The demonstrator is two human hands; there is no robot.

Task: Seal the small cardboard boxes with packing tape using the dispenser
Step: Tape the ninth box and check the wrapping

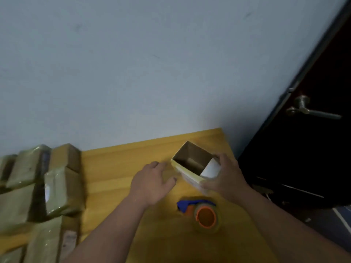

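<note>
Box (191,164), right hand (226,175) fingers (206,185) gripping

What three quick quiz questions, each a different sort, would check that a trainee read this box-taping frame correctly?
1. True or false: the small cardboard box on the yellow table is already taped shut.
2. Which hand grips the box? A) left hand B) right hand C) neither
3. Fill in: the tape dispenser lies on the table, nearer the person than the box, and is held by ____ hand.

Key: 1 false, its top is open. 2 B; the left hand lies beside the box with fingers relaxed. 3 neither.
</note>
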